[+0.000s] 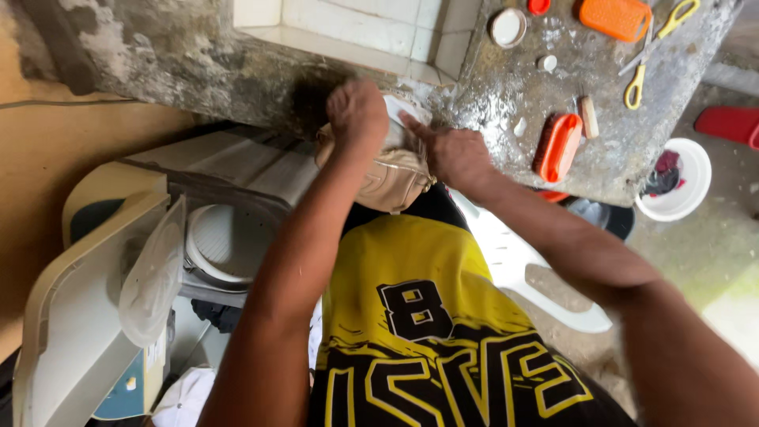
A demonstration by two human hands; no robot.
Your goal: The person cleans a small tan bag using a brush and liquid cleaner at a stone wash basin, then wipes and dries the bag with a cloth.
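Hands [357,111] over half-hidden, perhaps beige, shoe [393,175]

left hand [357,112] grips beige cloth [391,175] | right hand [452,154] presses it | concrete counter [585,158]

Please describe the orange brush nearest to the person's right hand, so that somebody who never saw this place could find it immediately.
Start at the rough grey concrete counter beside the white tiled basin. Just right of the right hand, near the counter's front edge, lies the orange scrubbing brush. It is long and rounded and lies closer to the person, while the other orange thing at the back is flatter and ridged.
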